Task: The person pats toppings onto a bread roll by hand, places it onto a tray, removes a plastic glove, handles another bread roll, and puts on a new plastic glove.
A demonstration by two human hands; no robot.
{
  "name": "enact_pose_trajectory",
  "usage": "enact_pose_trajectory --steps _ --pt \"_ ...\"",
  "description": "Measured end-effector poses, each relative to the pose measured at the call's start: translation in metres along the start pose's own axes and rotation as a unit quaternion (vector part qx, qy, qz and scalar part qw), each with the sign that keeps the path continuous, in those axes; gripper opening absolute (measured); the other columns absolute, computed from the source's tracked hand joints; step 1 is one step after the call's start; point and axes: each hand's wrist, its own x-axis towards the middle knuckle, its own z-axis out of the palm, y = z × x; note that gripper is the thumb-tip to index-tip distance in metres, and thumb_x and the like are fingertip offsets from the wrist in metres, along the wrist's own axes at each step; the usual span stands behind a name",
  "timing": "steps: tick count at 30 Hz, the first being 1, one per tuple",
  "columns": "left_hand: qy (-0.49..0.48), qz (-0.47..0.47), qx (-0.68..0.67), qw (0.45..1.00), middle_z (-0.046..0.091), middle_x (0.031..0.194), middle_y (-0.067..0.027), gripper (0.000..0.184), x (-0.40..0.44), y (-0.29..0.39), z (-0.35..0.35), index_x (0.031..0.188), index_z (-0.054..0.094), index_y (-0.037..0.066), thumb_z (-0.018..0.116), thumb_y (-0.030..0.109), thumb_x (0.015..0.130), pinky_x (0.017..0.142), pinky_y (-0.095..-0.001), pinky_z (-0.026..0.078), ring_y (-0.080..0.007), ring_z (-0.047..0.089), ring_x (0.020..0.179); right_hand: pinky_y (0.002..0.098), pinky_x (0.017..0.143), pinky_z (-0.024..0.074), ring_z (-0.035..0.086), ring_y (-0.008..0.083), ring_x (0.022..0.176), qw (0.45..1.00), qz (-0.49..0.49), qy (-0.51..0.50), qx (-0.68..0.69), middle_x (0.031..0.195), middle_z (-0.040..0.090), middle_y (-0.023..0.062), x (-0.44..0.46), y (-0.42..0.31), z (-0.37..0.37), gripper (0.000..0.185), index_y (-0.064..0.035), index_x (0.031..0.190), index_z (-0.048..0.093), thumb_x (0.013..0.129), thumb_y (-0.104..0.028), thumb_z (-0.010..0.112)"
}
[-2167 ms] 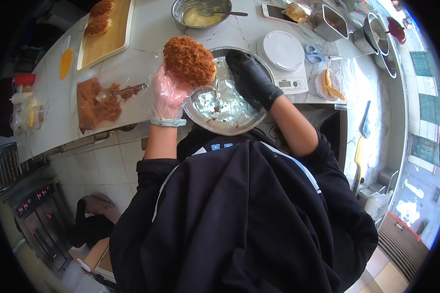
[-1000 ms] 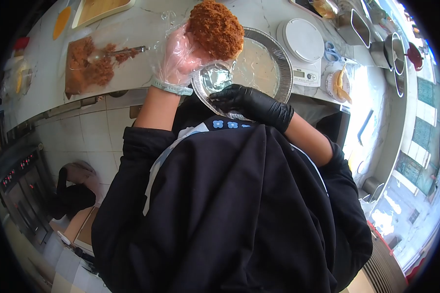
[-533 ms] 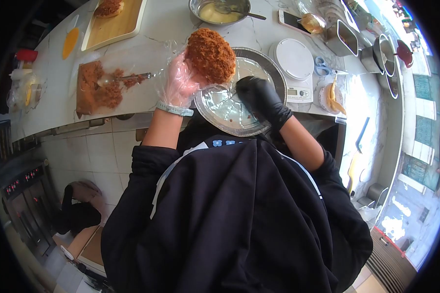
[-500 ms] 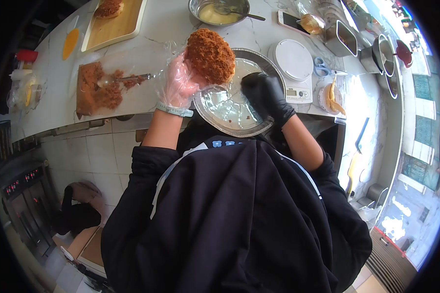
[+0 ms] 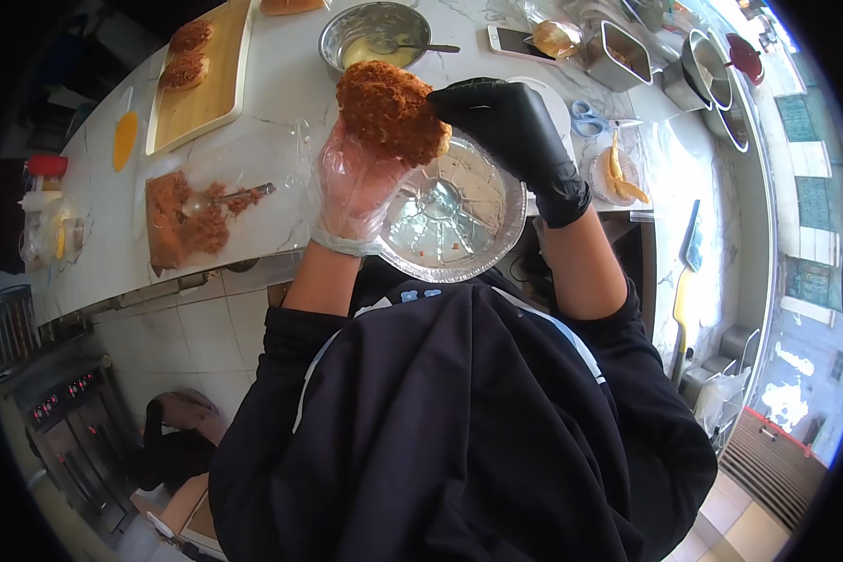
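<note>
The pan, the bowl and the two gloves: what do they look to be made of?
Pan: probably thin aluminium foil, shiny, with a crimped rim. Bowl: likely stainless steel, smooth, grey and reflective. Left glove: thin clear plastic; skin shows through its loose wrinkles. Right glove: black, close-fitting, slightly glossy, perhaps nitrile or latex.

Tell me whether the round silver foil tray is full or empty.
Nearly empty: the round silver foil tray shows its shiny base, with a few brown crumbs near the rim; the brown-coated bun hides part.
</note>
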Motion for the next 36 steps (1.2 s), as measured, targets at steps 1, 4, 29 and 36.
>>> enact_pose_trajectory --steps 1,4,29,36 --pt "0.004 0.005 0.001 1.0 0.044 0.135 -0.0161 0.049 0.0 -0.001 0.001 0.136 0.04 0.01 0.029 0.039 0.098 0.105 -0.0564 0.029 -0.0344 0.041 0.126 0.0295 0.068 0.0514 0.067 0.0218 0.073 0.999 -0.023 0.017 -0.019 0.086 0.068 0.0154 -0.001 -0.002 0.003 0.017 -0.0023 0.093 0.07 0.079 -0.011 0.065" --pt "0.003 0.014 -0.008 1.0 0.045 0.135 -0.0155 0.048 0.0 -0.002 0.0 0.135 0.041 0.01 0.03 0.038 0.098 0.105 -0.0562 0.029 -0.0335 0.041 0.126 0.0316 0.069 0.052 0.066 0.0278 0.074 0.997 -0.042 0.043 -0.043 0.085 0.067 0.0164 -0.002 -0.006 0.006 0.015 -0.003 0.091 0.07 0.079 -0.01 0.064" --pt "-0.041 -0.001 -0.009 0.999 0.037 0.141 -0.0142 0.049 -0.003 -0.007 0.003 0.14 0.034 0.012 0.027 0.038 0.099 0.106 -0.0548 0.028 -0.0324 0.034 0.131 0.0266 0.073 0.0515 0.066 0.0132 0.076 0.997 -0.035 0.019 0.061 0.087 0.07 0.0102 0.031 0.005 -0.014 0.017 -0.0021 0.094 0.071 0.082 -0.012 0.064" --pt "-0.074 0.009 -0.006 0.997 0.037 0.141 -0.0153 0.048 -0.005 -0.005 0.001 0.14 0.033 0.012 0.025 0.036 0.1 0.107 -0.0547 0.029 -0.0331 0.034 0.131 0.0273 0.071 0.0517 0.066 0.0182 0.073 0.997 -0.059 -0.007 -0.04 0.087 0.069 0.0108 0.03 0.002 -0.017 0.015 -0.0051 0.092 0.071 0.08 -0.012 0.066"
